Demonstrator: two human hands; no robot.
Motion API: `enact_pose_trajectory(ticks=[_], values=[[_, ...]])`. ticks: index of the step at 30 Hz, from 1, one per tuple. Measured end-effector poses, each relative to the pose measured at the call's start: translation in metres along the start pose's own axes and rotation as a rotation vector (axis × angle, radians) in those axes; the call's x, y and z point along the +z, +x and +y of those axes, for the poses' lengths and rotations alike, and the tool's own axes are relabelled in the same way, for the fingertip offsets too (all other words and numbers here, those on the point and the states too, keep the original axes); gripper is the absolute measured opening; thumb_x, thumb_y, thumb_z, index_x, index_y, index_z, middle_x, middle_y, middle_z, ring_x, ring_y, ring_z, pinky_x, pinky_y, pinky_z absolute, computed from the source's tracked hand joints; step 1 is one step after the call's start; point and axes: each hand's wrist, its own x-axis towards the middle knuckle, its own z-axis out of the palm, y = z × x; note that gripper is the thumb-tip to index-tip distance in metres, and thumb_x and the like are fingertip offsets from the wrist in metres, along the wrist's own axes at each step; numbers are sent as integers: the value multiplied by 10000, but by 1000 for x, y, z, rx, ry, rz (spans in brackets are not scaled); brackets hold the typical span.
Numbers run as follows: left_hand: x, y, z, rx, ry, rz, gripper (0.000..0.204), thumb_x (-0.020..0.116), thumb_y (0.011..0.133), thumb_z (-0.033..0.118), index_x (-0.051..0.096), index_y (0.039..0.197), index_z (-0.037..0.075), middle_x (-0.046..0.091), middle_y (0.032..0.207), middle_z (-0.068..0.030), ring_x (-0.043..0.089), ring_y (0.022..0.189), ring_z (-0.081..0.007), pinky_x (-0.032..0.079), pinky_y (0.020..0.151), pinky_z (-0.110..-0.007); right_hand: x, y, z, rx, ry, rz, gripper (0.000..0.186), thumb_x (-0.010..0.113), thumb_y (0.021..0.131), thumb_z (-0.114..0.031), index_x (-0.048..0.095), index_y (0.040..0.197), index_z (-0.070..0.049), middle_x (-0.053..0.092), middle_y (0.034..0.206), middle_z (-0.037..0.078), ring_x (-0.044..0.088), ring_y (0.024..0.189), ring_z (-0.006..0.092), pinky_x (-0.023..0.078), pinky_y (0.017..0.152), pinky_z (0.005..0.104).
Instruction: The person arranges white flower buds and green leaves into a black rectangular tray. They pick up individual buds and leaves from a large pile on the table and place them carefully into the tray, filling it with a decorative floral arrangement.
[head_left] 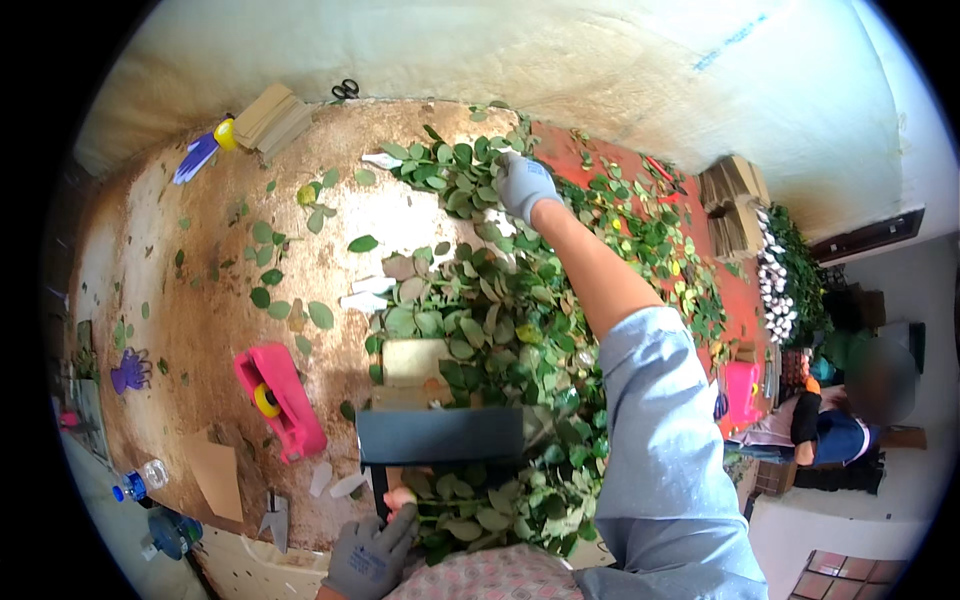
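My right hand [525,187], in a grey glove, reaches far across the table with its fingers closed around leafy rose stems [462,178]. A white-covered bud [382,160] points left from that foliage. Close to my body, my left hand [370,555], also gloved in grey, has its fingers closed at a pinkish rose bud [400,499]; its stem runs right among green leaves. Between the hands lies a thick pile of leafy stems [500,310], with more white-covered buds [370,292] at its left. A dark grey panel [440,436] stands across the near part of the pile.
A pink tape dispenser [280,402] lies left of the pile. Cardboard pieces [218,475], a stack of cardboard [270,118], black scissors [345,90] and purple gloves [130,371] are around the table. Bunched white-budded flowers [775,275] stand at right, near another person [840,430].
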Motion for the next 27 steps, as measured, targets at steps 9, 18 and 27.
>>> enact_pose_trajectory(ticks=[9,18,27], values=[[37,-17,-21,80,27,74,596,612,809,120,609,1405,143,444,1588,-9,569,1039,-281,495,815,-423,65,69,-1,69,-321,-260,348,552,933,-188,639,1251,-80,677,1288,183,569,1300,391,472,1037,497],[34,-17,-17,69,-7,63,561,677,832,178,605,1384,112,438,1588,-48,562,1061,-324,497,849,-459,-64,-7,-22,-385,-781,291,287,581,913,-238,652,1184,-173,646,1154,84,579,1114,274,403,938,472],[1,-7,-1,63,-26,125,385,709,780,238,686,1150,135,603,1351,-17,572,880,-256,482,794,-431,-254,-229,-103,-736,-798,579,336,636,799,-203,624,1119,-103,567,968,68,558,945,262,460,736,388]])
